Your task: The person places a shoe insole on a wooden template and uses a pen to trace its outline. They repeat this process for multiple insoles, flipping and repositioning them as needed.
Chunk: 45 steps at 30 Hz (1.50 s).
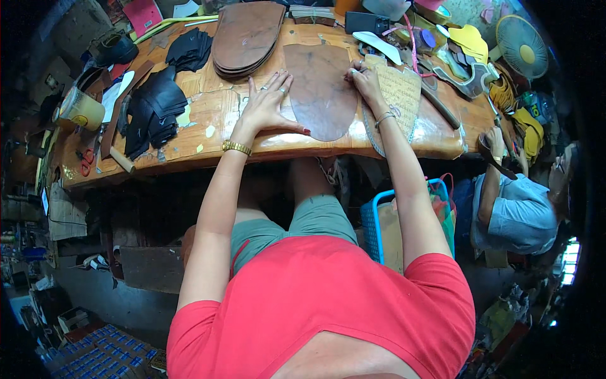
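Note:
A brown leather piece [322, 85] with a rounded lower end lies flat on the wooden table [208, 104] in front of me. My left hand [268, 107] is spread at its left edge, the thumb and fingertips resting on or beside the leather. My right hand [366, 82] is closed in a pinch at the upper right edge; what its fingers hold, if anything, is too small to make out. Under my right wrist and forearm lies a pale, rounded pattern sheet [401, 95] covered in handwriting. Beyond my left hand sits a stack of similar brown leather pieces [247, 35].
Black leather pieces [154, 110] are piled at the left, near red-handled scissors [86, 165] and a yellowish tub [82, 108]. A dark rod [440, 107] lies right of the pattern. A co-worker [517, 205] sits at the right end. A blue basket [371, 230] stands below the table edge.

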{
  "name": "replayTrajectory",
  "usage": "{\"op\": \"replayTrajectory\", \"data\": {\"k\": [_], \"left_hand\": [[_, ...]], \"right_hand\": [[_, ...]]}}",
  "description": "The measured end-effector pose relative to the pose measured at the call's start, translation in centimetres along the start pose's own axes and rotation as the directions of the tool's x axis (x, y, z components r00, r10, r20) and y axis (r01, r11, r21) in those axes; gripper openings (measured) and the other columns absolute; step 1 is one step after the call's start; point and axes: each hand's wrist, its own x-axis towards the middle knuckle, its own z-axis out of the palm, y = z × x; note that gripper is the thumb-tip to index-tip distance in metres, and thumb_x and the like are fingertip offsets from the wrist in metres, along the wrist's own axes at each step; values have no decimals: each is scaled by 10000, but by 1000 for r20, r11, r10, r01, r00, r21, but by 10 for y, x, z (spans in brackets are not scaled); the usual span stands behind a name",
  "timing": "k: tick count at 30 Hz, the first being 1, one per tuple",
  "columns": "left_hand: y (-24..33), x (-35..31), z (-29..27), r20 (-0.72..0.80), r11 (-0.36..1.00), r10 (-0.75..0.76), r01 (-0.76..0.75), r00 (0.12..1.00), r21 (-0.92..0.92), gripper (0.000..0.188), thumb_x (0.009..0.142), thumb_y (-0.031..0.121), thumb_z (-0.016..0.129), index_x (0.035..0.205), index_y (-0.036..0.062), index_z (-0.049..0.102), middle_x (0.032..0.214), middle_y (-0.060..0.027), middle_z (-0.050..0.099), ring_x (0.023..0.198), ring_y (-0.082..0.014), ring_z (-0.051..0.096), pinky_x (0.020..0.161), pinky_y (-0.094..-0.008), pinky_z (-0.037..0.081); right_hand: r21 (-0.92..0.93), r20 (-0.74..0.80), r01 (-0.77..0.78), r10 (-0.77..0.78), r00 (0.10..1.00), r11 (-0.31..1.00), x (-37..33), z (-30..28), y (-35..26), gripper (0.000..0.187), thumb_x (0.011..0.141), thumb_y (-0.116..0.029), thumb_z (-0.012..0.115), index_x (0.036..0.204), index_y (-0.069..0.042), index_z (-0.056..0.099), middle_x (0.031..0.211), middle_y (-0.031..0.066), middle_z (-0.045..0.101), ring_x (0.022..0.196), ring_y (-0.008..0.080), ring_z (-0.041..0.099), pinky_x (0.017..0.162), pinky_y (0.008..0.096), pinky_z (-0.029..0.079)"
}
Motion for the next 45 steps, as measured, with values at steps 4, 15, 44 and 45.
{"op": "replayTrajectory", "data": {"k": [4,15,44,45], "left_hand": [[-1,-1,1,-6,1000,4,-4,1000,-5,1357,435,818,681,1473,46,272,1545,-109,245,1446,-249,167,1089,-676,-1],[-4,-2,2,-4,1000,-2,2,1000,6,1360,439,828,671,1466,28,278,1542,-127,244,1445,-257,168,1086,-678,-6],[-7,0,7,-22,987,-15,12,1000,-158,1406,426,818,686,1464,-17,237,1538,-146,248,1442,-261,179,1117,-626,-21],[-8,0,6,-36,985,-21,15,999,-170,1417,426,813,691,1469,-20,214,1539,-147,242,1443,-260,179,1117,-625,-26]], "right_hand": [[-89,5,33,-32,999,996,3,-1,-1,138,774,-93,561,707,16,613,626,52,617,582,106,573,550,245,446],[466,-348,-93,278,895,880,-20,-80,-45,251,958,-216,517,1055,-11,624,822,96,678,628,103,586,540,230,443],[-685,87,372,-437,895,627,23,60,-116,197,688,-125,655,820,0,581,859,215,637,832,367,622,751,434,496],[-655,98,352,-386,917,669,21,74,-112,234,703,-167,686,839,-1,594,825,206,640,810,354,631,733,423,498]]}}
